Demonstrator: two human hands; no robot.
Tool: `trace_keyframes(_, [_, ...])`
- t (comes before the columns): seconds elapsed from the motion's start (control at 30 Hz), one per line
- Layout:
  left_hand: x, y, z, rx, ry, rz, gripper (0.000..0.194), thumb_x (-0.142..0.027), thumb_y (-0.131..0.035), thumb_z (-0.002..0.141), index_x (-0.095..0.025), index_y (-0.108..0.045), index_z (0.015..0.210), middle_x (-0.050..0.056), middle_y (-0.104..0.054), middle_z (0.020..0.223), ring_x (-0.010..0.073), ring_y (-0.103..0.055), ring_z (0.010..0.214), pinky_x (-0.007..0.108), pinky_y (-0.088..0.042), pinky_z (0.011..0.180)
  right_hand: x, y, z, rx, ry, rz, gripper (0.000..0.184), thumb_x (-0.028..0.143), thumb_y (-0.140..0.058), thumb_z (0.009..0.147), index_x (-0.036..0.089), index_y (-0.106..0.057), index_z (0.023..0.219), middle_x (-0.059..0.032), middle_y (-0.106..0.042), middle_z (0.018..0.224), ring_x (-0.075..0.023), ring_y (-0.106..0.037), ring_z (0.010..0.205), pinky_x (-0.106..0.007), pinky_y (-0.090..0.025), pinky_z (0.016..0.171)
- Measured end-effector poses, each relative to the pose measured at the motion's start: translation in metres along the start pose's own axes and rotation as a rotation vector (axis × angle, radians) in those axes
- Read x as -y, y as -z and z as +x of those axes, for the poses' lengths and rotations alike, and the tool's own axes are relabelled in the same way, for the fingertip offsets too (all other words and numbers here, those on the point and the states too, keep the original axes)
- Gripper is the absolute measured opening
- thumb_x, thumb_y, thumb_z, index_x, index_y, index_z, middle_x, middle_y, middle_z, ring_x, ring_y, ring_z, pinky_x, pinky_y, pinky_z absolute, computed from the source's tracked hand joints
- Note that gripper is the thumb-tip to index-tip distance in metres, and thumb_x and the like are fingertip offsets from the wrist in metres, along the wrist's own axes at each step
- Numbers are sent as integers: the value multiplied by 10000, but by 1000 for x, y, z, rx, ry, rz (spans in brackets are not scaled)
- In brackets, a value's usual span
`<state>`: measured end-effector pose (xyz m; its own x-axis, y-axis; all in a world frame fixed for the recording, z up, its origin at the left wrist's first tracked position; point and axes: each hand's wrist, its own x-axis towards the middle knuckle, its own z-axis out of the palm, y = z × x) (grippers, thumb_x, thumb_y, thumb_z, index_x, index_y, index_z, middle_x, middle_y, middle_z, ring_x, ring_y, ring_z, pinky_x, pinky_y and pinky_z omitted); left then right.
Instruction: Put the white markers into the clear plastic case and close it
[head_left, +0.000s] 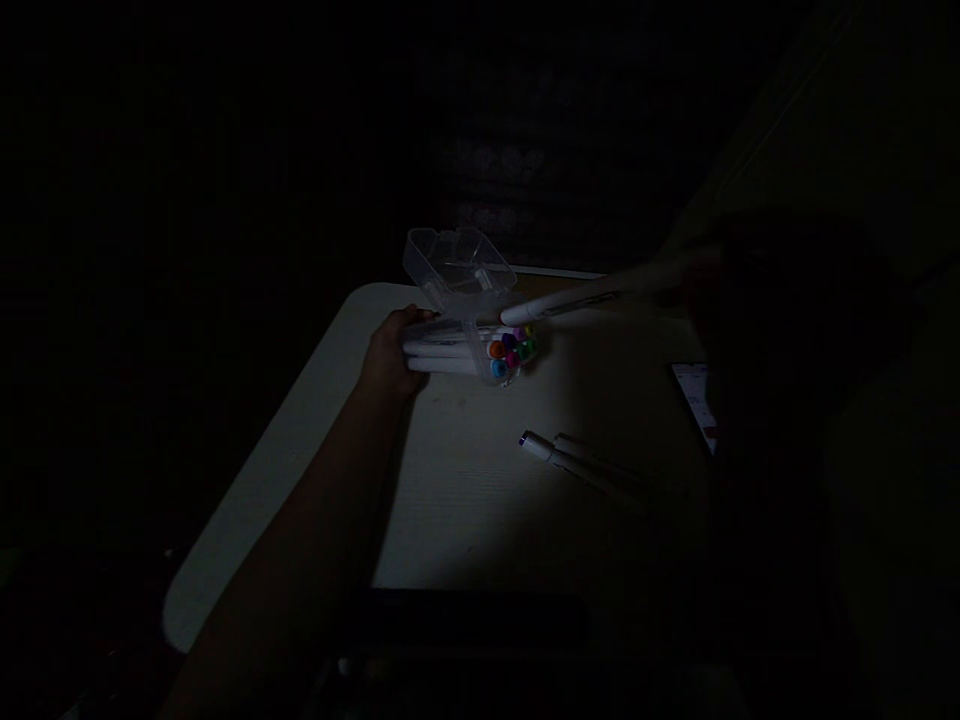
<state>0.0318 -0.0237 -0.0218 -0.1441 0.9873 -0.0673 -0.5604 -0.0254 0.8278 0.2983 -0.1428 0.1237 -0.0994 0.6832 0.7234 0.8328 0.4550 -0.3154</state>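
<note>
over the table [465, 470], our l hand [388, 350] curls round the clear case [474, 345] of markers [496, 350]; our r hand [703, 285], v dim, pinches a white marker [570, 297] nr its open end. if we tip the case, markers cld slide out.

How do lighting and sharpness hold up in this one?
Head view: badly underexposed; table dimly lit at left, deep shadow at right; right hand nearly black; raised marker smeared toward that hand; coloured caps distinguishable, lettering unreadable.
</note>
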Motion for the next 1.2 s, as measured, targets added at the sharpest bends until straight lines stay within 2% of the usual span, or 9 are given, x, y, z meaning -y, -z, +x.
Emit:
trace_keyframes(0.07, [0, 0, 0, -13, 7, -6, 156, -315, -560, 697, -162, -588, 709, 27, -623, 657, 162, -612, 596, 264, -493, 547, 7, -8, -3, -54, 3, -6, 302, 372, -479, 885, 166, -631, 1044, -99, -648, 1019, -252, -596, 1032, -372, -515, 840])
trace_keyframes(0.13, [0, 0, 1, -19, 7, -17, 154, -307, -559, 700, -157, -592, 698, 25, -621, 649, 157, -605, 581, 265, -495, 543, 8, -19, -4, -26, 25, 69, 246, 353, -515, 869, 198, -634, 1019, -64, -658, 1008, -231, -625, 982, -351, -531, 809])
trace_keyframes(0.3, [0, 2, 2, -4, 15, -21, 153, -302, -553, 722, -159, -585, 679, 16, -612, 629, 147, -600, 566, 254, -494, 535, 0, -40, -6, -44, 26, 208, 197, 276, -607, 805, 163, -649, 961, -58, -687, 906, -157, -660, 803, -256, -549, 724])
trace_keyframes(0.43, [0, 1, 1, 7, 22, -7, 160, -315, -549, 719, -160, -589, 712, 27, -623, 646, 159, -605, 577, 254, -481, 518, -2, -45, -6, -7, 41, 208, 136, 208, -587, 803, 193, -642, 926, -36, -687, 885, -141, -649, 778, -255, -544, 723])
trace_keyframes(0.63, [-2, -2, -2, -12, 33, -26, 144, -299, -551, 711, -158, -578, 697, 21, -618, 647, 142, -593, 564, 242, -471, 517, -7, -51, -4, 84, 115, 183, 170, 149, -574, 783, 168, -643, 938, -35, -670, 877, -136, -635, 759, -261, -538, 719])
trace_keyframes(0.93, [-1, -1, 0, -1, 13, 6, 162, -319, -557, 694, -159, -574, 685, 16, -596, 612, 141, -571, 532, 249, -467, 509, -13, -58, -4, 76, 97, 208, 174, 158, -582, 771, 143, -650, 931, -25, -681, 900, -90, -624, 684, -211, -506, 668])
trace_keyframes(1.03, [-3, -3, -3, 0, 7, -11, 155, -308, -551, 701, -159, -574, 663, 12, -601, 613, 127, -562, 523, 232, -460, 495, -15, -56, -3, 269, 29, 191, 154, 202, -552, 794, 158, -654, 899, -25, -677, 890, -107, -622, 700, -232, -491, 664])
trace_keyframes(1.07, [-3, -4, -4, -1, 9, -15, 151, -302, -547, 704, -160, -575, 662, 12, -603, 617, 125, -564, 528, 228, -459, 497, -16, -55, -4, 391, -1, 163, 157, 225, -544, 802, 168, -655, 897, -24, -677, 885, -118, -622, 711, -244, -486, 661])
trace_keyframes(1.2, [-4, -4, -4, -35, 31, -12, 139, -289, -541, 707, -161, -574, 662, 8, -592, 606, 118, -553, 512, 222, -446, 483, -17, -52, -11, 1033, -137, -42, 315, 335, -580, 790, 193, -619, 1069, -54, -673, 960, -171, -631, 814, -293, -471, 692])
